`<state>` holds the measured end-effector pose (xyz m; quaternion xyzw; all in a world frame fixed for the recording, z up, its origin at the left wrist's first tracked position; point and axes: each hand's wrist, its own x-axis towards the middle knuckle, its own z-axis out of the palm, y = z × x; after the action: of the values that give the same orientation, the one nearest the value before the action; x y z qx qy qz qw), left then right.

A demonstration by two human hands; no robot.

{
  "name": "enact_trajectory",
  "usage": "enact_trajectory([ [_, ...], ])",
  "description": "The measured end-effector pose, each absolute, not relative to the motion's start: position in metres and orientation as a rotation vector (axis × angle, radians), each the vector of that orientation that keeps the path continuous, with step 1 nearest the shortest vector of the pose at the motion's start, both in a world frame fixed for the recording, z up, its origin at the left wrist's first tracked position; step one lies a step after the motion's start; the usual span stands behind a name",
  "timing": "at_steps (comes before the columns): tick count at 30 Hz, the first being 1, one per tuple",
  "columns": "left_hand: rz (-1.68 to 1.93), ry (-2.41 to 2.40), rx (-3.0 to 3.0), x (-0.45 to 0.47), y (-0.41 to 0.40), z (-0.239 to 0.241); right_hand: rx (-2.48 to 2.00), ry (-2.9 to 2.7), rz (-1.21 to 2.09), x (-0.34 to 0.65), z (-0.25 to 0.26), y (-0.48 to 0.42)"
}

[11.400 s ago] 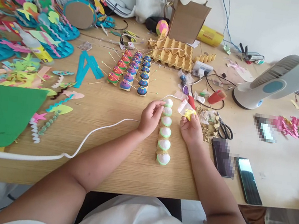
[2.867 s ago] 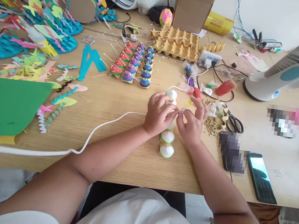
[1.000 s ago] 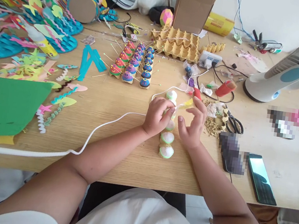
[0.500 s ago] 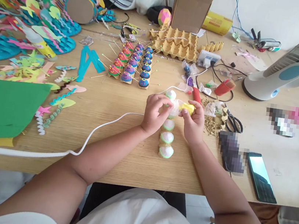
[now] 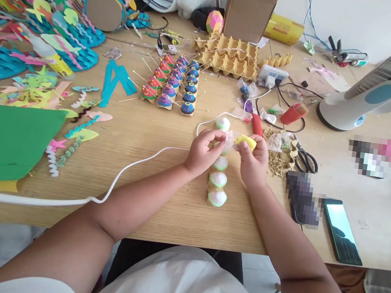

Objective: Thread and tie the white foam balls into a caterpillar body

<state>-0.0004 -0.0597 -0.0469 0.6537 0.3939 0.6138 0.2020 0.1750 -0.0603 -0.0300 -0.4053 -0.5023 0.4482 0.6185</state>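
Observation:
My left hand (image 5: 205, 150) pinches one end of a clear plastic bag (image 5: 231, 140), thumb and fingertips together. A lump of yellow modelling clay (image 5: 246, 141) shows at the bag's other end, held between the thumb and fingers of my right hand (image 5: 254, 162). Whether the clay is inside the bag or out of it, I cannot tell. Below my hands a row of egg-carton cups (image 5: 218, 179) with white tops and green rims runs toward me. My hands and the bag hide part of that row.
Painted egg-carton strips (image 5: 169, 84) with sticks stand farther back. Right of my hands are scissors (image 5: 304, 159), a red tube (image 5: 294, 114), a phone (image 5: 342, 231) and a white fan (image 5: 373, 94). A white cable (image 5: 119, 174) crosses my left arm; green card (image 5: 10, 140) lies left.
The yellow clay has tilted and shifted slightly within my right hand. The clear bag has turned a little between my hands, which stay in nearly the same place.

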Motion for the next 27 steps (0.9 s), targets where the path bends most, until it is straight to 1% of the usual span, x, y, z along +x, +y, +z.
enact_trajectory([
  [4, 1.678, 1.097, 1.852, -0.003, -0.0581, -0.0488, -0.904, -1.055, 1.177, 0.1756, -0.0311, -0.0583],
  [11, 1.602, 1.012, 1.946, -0.0057, -0.0569, -0.0458, -0.87, -0.981, 1.211, 0.1763, -0.0285, -0.0565],
  [16, 1.519, 1.036, 1.907, -0.0052, -0.0556, -0.0479, -0.912, -1.098, 1.171, 0.1778, -0.028, -0.0567],
  [22, 1.61, 0.987, 1.948, -0.0064, -0.0568, -0.0442, -0.896, -1.217, 1.155, 0.1766, -0.0291, -0.0596],
  [27, 1.523, 1.065, 1.996, -0.0061, -0.0578, -0.0421, -0.918, -1.225, 1.092, 0.1743, -0.0267, -0.0635],
])
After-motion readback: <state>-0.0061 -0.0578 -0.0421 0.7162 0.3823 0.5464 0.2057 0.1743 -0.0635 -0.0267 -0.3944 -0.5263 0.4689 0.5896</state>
